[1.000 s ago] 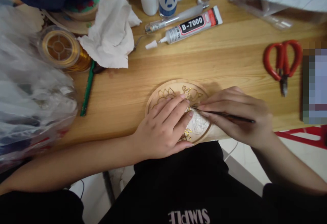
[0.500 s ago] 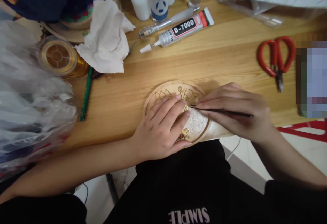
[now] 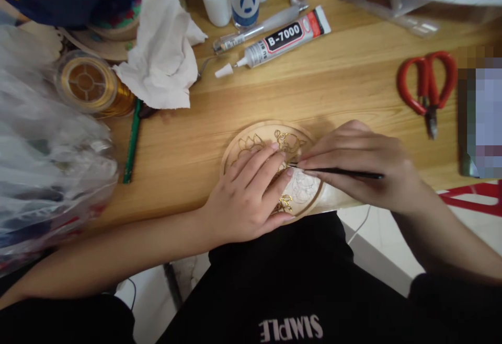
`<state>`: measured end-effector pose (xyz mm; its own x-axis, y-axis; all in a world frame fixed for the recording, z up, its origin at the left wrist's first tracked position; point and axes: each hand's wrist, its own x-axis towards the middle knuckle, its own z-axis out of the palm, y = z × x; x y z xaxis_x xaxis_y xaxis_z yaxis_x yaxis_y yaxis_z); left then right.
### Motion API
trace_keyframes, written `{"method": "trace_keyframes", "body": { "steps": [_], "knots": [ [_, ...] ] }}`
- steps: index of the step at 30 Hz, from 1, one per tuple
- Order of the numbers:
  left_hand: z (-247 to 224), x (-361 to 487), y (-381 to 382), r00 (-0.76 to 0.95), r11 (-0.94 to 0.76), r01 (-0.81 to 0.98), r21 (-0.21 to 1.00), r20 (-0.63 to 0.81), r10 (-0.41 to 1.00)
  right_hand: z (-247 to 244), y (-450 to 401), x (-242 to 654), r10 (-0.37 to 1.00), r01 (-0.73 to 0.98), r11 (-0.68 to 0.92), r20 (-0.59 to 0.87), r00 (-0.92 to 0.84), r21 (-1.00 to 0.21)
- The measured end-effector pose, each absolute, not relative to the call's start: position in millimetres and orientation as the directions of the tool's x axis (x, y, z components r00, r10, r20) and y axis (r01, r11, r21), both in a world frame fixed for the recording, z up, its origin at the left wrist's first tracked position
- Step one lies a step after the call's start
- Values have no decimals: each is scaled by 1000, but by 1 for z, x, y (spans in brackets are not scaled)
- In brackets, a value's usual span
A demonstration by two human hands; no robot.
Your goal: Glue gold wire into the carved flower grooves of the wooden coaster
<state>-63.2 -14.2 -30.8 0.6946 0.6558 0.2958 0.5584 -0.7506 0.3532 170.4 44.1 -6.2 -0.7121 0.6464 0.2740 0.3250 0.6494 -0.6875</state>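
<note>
A round wooden tray [image 3: 231, 148] lies near the table's front edge. On it are gold wire outlines [image 3: 251, 141] and a white paper with a pencil drawing [image 3: 304, 186]. My left hand [image 3: 251, 192] rests flat across the tray, fingers stretched out, covering its middle and part of the wire work. From the right, my right hand [image 3: 356, 163] pinches slim black tweezers [image 3: 349, 172]. Their tips touch or nearly touch the wire beside my left fingertips, just above the paper; the exact contact is too small to tell.
Behind the tray lie a B-7000 glue tube [image 3: 288, 35] and a clear pen [image 3: 254, 30]. Red-handled cutters [image 3: 427, 88] are to the right. Crumpled tissue [image 3: 160, 56], a gold wire spool [image 3: 90, 82], a green pencil [image 3: 132, 145] and plastic bags [image 3: 58, 150] crowd the left.
The view has shifted slightly. Both hands stay at nearly the same place on the tray, with the tweezers' tips moved only slightly, if at all.
</note>
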Motion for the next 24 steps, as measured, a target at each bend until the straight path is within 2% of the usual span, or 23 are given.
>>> {"method": "trace_keyframes", "body": {
  "steps": [8, 15, 24],
  "knots": [
    [-31, -63, -14, 691, -748, 571, 339, 294, 661, 2, 70, 172, 545, 239, 592, 164, -822, -770],
    [-30, -64, -14, 693, -749, 571, 336, 293, 659, -8, 87, 176, 527, 205, 474, 89, -845, -856],
    [-30, -64, -13, 696, -745, 573, 342, 278, 662, -10, 87, 172, 562, 185, 451, 117, -819, -873]
  ]
}}
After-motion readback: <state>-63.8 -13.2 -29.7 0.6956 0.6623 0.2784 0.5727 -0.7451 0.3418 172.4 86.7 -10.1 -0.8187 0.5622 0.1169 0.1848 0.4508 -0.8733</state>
